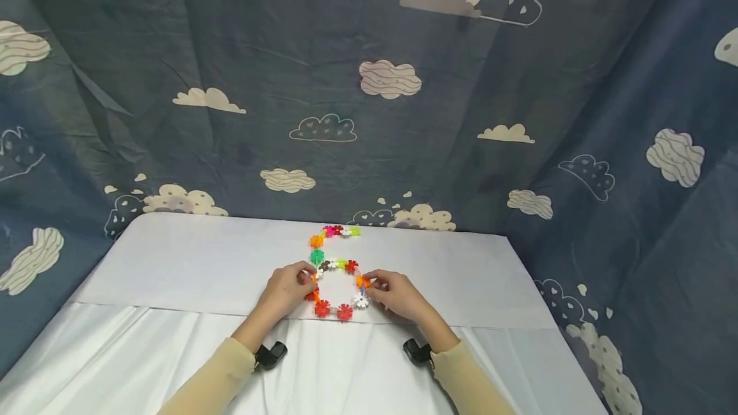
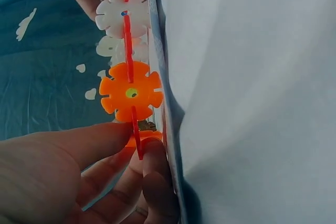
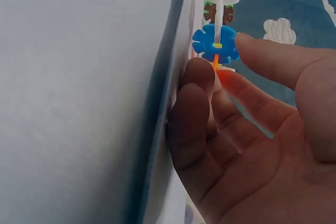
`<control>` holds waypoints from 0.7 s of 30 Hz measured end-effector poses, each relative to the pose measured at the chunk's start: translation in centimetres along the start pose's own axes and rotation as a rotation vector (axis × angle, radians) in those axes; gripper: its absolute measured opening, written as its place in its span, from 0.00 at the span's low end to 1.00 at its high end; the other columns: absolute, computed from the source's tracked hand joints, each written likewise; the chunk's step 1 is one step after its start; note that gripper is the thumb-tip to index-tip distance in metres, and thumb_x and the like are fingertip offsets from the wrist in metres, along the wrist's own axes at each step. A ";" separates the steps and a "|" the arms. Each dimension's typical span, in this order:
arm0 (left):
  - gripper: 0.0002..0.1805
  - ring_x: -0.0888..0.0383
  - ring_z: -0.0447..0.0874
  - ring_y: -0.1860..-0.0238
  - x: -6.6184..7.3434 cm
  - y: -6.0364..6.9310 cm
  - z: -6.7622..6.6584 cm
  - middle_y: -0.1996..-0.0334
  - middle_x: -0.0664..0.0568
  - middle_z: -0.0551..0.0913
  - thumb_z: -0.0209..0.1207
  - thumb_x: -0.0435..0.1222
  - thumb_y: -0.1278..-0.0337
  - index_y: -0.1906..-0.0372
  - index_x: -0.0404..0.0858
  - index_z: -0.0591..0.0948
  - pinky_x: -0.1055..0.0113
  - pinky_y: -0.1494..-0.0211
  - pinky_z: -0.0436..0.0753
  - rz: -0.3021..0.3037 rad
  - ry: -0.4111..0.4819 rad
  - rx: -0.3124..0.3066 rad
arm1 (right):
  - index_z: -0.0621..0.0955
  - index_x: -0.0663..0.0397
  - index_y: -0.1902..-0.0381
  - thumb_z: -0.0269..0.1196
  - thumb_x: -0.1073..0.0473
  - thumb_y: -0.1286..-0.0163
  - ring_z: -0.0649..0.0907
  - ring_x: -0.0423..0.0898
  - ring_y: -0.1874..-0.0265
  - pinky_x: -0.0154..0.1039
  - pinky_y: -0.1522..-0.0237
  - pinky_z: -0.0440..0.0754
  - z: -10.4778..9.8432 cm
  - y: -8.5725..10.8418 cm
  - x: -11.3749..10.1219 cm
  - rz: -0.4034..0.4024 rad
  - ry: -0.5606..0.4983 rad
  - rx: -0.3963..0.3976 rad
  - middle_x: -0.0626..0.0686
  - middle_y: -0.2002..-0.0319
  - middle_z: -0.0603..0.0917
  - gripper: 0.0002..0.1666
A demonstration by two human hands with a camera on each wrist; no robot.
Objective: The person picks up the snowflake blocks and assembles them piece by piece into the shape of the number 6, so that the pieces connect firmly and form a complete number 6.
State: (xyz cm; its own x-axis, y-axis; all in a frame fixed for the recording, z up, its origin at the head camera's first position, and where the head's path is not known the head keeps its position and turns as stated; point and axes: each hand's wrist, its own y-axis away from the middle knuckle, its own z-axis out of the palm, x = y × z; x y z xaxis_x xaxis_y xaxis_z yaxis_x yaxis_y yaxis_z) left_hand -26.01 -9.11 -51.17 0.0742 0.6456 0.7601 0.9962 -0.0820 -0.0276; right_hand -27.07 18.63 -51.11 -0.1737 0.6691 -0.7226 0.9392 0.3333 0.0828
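Note:
A chain of colourful interlocking snowflake discs (image 1: pixel 344 312) lies on the white tabletop, with a closed ring below and a curved tail above, like a 6. At the ring's left side, my left hand (image 1: pixel 282 288) pinches an orange-red part of the chain between thumb and fingers. An orange disc (image 2: pixel 131 92) and a white disc (image 2: pixel 123 17) adjoin that grip in the left wrist view. On the ring's right side, my right hand (image 1: pixel 398 294) holds the chain near an orange disc (image 1: pixel 362 281). Its thumb touches a blue disc (image 3: pixel 216 44) in the right wrist view; the fingertips are partly hidden.
The white-covered table (image 1: pixel 190 261) has a cloth fold along its front. A dark curtain (image 1: pixel 259 82) with cloud prints stands behind and at both sides. The chain's tail, with a green disc (image 1: pixel 317 257), reaches towards the table's back edge.

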 end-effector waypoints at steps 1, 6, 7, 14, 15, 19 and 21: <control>0.12 0.61 0.79 0.68 -0.1 0.0 0.0 0.69 0.56 0.86 0.70 0.37 0.36 0.49 0.41 0.87 0.64 0.59 0.78 0.000 0.003 0.000 | 0.84 0.52 0.37 0.68 0.57 0.26 0.77 0.42 0.78 0.33 0.76 0.75 0.1 0.0 0.0 -0.002 0.002 0.008 0.49 0.63 0.85 0.21; 0.12 0.60 0.78 0.69 -0.5 0.1 0.4 0.70 0.56 0.85 0.71 0.37 0.37 0.50 0.41 0.87 0.63 0.60 0.77 -0.012 0.009 0.008 | 0.85 0.52 0.37 0.68 0.56 0.26 0.76 0.40 0.78 0.32 0.75 0.75 0.6 0.1 0.2 0.020 -0.004 0.010 0.49 0.61 0.86 0.21; 0.12 0.60 0.78 0.69 -0.6 0.1 0.4 0.70 0.56 0.85 0.71 0.37 0.37 0.50 0.41 0.87 0.64 0.60 0.77 -0.013 0.009 0.010 | 0.85 0.52 0.37 0.68 0.56 0.25 0.77 0.40 0.78 0.32 0.76 0.75 0.7 0.2 0.2 0.025 -0.013 0.008 0.49 0.60 0.86 0.21; 0.12 0.60 0.77 0.70 -0.5 -0.2 0.7 0.71 0.57 0.84 0.71 0.37 0.36 0.50 0.41 0.87 0.65 0.62 0.75 -0.026 0.032 0.022 | 0.83 0.56 0.34 0.67 0.56 0.25 0.77 0.42 0.77 0.34 0.75 0.75 0.9 0.4 -0.2 0.030 -0.069 0.001 0.49 0.61 0.86 0.24; 0.12 0.60 0.77 0.71 -0.5 -0.2 0.6 0.71 0.56 0.84 0.71 0.37 0.36 0.50 0.41 0.88 0.66 0.62 0.75 -0.028 0.031 0.026 | 0.83 0.56 0.34 0.67 0.55 0.24 0.77 0.42 0.76 0.34 0.74 0.75 1.0 0.4 -0.3 0.032 -0.073 -0.004 0.49 0.62 0.86 0.24; 0.11 0.60 0.77 0.71 -0.4 -0.2 0.5 0.71 0.55 0.84 0.71 0.36 0.36 0.50 0.40 0.88 0.66 0.63 0.75 -0.031 0.028 0.037 | 0.82 0.56 0.33 0.66 0.54 0.23 0.77 0.42 0.77 0.34 0.74 0.74 1.0 0.3 -0.2 0.040 -0.080 -0.014 0.48 0.69 0.86 0.25; 0.11 0.61 0.77 0.71 -0.5 -0.2 0.7 0.71 0.55 0.84 0.70 0.36 0.36 0.51 0.40 0.88 0.66 0.63 0.75 -0.023 0.027 0.040 | 0.82 0.56 0.32 0.65 0.54 0.22 0.78 0.42 0.77 0.34 0.74 0.74 0.9 0.3 -0.1 0.047 -0.088 -0.013 0.48 0.73 0.86 0.25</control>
